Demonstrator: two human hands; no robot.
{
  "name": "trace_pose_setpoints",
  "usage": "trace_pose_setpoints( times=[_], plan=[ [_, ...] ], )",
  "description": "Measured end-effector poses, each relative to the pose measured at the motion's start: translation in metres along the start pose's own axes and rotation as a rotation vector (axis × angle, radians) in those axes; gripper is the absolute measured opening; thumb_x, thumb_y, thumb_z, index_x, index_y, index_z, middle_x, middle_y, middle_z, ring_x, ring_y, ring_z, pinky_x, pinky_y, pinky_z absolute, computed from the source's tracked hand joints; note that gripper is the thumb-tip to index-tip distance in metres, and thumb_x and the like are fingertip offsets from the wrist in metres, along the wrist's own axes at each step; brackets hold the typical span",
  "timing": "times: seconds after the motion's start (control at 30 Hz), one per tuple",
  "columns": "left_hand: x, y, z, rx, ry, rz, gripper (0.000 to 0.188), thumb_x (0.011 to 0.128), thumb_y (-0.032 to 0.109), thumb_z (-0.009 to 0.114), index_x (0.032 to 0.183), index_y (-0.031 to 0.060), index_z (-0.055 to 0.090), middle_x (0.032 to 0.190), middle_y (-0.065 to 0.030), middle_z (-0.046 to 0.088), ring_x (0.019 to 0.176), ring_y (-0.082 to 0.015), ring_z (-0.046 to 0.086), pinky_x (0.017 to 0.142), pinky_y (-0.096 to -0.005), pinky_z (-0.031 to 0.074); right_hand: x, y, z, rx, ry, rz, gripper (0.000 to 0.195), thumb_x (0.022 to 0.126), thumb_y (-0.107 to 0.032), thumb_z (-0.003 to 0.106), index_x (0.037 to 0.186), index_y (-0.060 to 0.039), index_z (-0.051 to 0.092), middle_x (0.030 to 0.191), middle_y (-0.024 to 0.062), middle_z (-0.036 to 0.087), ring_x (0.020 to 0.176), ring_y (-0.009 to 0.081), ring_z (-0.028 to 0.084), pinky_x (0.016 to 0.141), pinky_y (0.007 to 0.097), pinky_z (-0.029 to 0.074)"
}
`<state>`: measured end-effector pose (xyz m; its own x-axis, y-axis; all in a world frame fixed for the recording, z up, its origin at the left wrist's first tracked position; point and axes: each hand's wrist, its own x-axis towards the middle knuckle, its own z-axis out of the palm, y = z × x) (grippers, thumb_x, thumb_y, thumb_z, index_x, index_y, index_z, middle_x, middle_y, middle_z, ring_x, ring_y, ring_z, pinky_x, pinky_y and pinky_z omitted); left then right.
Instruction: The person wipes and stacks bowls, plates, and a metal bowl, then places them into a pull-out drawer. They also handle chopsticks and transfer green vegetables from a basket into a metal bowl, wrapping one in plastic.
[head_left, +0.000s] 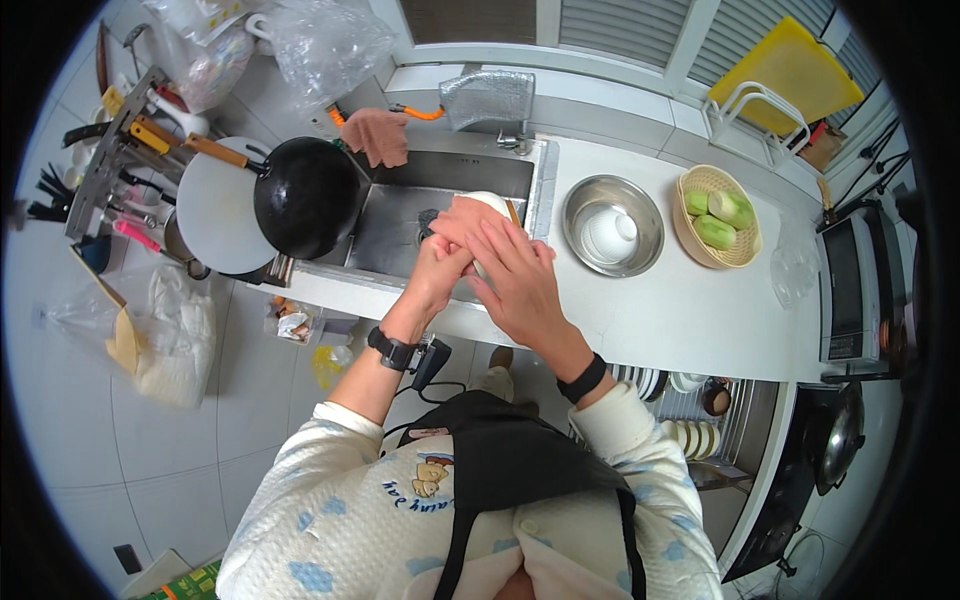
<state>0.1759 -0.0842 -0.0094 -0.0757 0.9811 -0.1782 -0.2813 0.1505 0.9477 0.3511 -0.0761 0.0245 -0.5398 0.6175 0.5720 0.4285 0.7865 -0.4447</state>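
Over the sink's right part, my left hand (441, 271) has its fingers closed on the lower edge of a pink cloth (459, 217). My right hand (517, 289) lies across the cloth with fingers extended; its grip is hard to see. A white dish (487, 199) shows its rim behind the cloth, mostly hidden by it and my hands. Brown sticks (513, 213) stand beside the rim at the right. The steel sink (386, 225) has a dark scrubber (428, 221) near its drain. Right of the sink, a steel bowl (577, 247) holds white bowls (609, 234).
A black wok (307, 199) rests at the sink's left edge, against a large white round board (214, 210). A brownish cloth (377, 137) hangs by the faucet (514, 140). Farther right are a basket (727, 255) of green vegetables and a microwave (847, 289).
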Motion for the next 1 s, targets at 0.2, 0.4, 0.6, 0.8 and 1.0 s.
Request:
trace_pose_setpoints(
  times=[0.2, 0.4, 0.6, 0.8, 1.0],
  plan=[
    [-0.030, 0.023, -0.003, 0.111, -0.108, 0.079, 0.016, 0.089, 0.003, 0.060, 0.104, 0.0010, 0.064, 0.094, 0.0005, 0.065, 0.080, -0.0031, 0.057, 0.069, -0.0195, 0.045, 0.041, -0.002, 0.002, -0.016, -0.041, -0.236, 0.041, 0.089, -0.024, 0.055, 0.128, -0.0104, 0.057, 0.131, 0.0088, 0.055, 0.125, 0.0299, 0.047, 0.098, 0.0479, 0.034],
    [-0.026, 0.047, -0.028, 0.124, -0.272, 0.066, 0.029, 0.092, 0.010, 0.060, 0.118, -0.0023, 0.060, 0.105, -0.0058, 0.066, 0.092, -0.0100, 0.062, 0.082, -0.0252, 0.051, 0.114, 0.046, 0.011, 0.776, -0.550, 0.324, 0.052, 0.103, -0.041, 0.028, 0.132, -0.0049, 0.052, 0.121, 0.0071, 0.062, 0.111, 0.0209, 0.058, 0.096, 0.0326, 0.044],
    [-0.003, 0.026, -0.055, -0.557, -0.211, -0.070, 0.040, 0.095, 0.015, 0.058, 0.130, -0.0008, 0.048, 0.125, -0.0098, 0.059, 0.111, -0.0161, 0.059, 0.096, -0.0291, 0.049, 0.060, 0.072, 0.073, 1.719, -0.041, 0.875, 0.061, 0.103, -0.050, 0.024, 0.138, -0.0041, 0.043, 0.131, 0.0113, 0.056, 0.118, 0.0211, 0.055, 0.101, 0.0336, 0.044],
    [0.014, 0.019, -0.046, -0.775, -0.024, -0.109, 0.033, 0.097, 0.016, 0.054, 0.127, 0.0046, 0.049, 0.123, -0.0058, 0.059, 0.113, -0.0153, 0.058, 0.096, -0.0290, 0.049, 0.068, -0.002, 0.092, 0.548, 0.446, 0.475, 0.050, 0.099, -0.037, 0.038, 0.138, -0.0067, 0.043, 0.134, 0.0153, 0.049, 0.120, 0.0293, 0.049, 0.096, 0.0375, 0.043],
    [0.025, 0.015, -0.051, -0.572, -0.138, -0.068, 0.029, 0.097, 0.010, 0.047, 0.125, 0.0032, 0.051, 0.119, -0.0053, 0.060, 0.106, -0.0143, 0.061, 0.090, -0.0268, 0.050, 0.080, -0.019, 0.083, -0.206, 0.138, -0.111, 0.037, 0.077, -0.022, 0.063, 0.112, -0.0088, 0.060, 0.122, 0.0080, 0.057, 0.121, 0.0277, 0.051, 0.101, 0.0560, 0.031]
  ],
)
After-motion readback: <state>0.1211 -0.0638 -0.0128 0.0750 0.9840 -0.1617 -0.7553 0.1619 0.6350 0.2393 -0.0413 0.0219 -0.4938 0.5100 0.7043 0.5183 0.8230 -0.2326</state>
